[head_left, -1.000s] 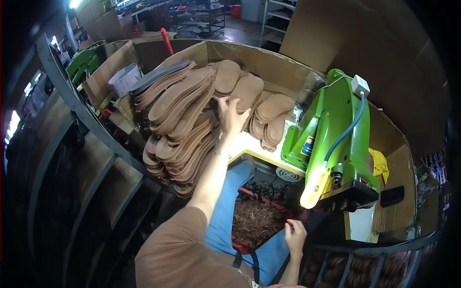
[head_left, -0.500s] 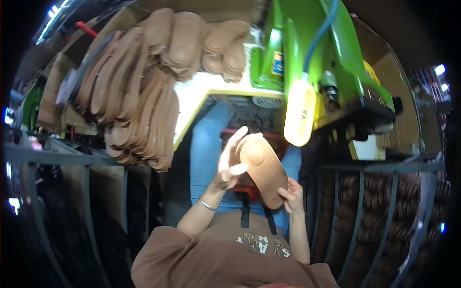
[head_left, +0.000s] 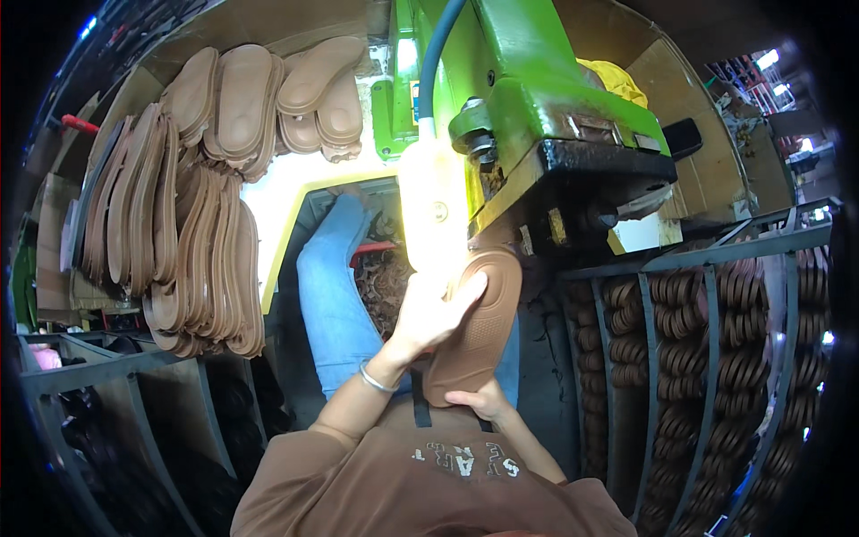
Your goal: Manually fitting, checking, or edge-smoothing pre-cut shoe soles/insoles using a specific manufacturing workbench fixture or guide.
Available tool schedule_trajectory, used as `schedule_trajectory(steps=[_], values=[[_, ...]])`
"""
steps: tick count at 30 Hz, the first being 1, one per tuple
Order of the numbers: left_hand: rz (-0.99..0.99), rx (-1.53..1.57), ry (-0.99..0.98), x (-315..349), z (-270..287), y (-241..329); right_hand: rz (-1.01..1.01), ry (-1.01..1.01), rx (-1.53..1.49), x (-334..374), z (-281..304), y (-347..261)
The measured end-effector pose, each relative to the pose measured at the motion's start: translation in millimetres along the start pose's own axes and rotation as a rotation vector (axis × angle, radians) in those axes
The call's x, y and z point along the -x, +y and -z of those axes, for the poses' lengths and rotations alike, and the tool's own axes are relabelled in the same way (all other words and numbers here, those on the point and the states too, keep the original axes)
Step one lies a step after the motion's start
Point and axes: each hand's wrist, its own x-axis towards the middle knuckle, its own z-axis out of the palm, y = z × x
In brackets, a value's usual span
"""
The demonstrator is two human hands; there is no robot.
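Observation:
Both my hands hold a brown shoe sole [head_left: 479, 336] above my lap, its long side running nearly up and down the view. My left hand [head_left: 434, 311] grips its left edge near the far end, with the thumb lying across the top face. At the near end, my right hand [head_left: 481, 400] pinches the sole, thumb on top and the other fingers mostly hidden beneath. The far end lies just below a glowing lamp [head_left: 437, 201] and beside the dark lower part of a green machine [head_left: 528, 72].
Stacked brown soles [head_left: 201, 259] crowd the table's left side, with more soles [head_left: 242, 103] lying behind them. Metal racks [head_left: 653, 358] filled with brown soles stand to my right. Another rack [head_left: 134, 362] stands on my left. Brown scraps [head_left: 380, 282] lie below, between my legs.
My view has swung right, so the table and machine appear farther left. The sole has turned more upright in view and come closer to the machine. Both hands still hold it.

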Motion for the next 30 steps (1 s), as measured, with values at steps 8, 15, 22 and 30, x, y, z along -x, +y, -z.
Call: schedule_trajectory(steps=[8, 15, 22, 30], values=[[0.013, 0.298, 0.084, 7.9, -3.8, -23.8, 0.315, 0.321, 0.037, 39.1, 77.0, -60.4], [-0.07, 0.333, 0.181, 3.6, 8.2, -6.0, 0.808, 0.544, 0.176, -13.9, 80.9, -160.1], [-0.183, 0.264, 0.266, 18.8, 54.5, -29.0, 0.549, 0.592, -0.151, -56.3, 43.6, -169.3], [0.186, 0.767, 0.17, 40.8, 80.9, -23.8, 0.457, 0.45, -0.256, -67.1, 34.2, -142.6]])
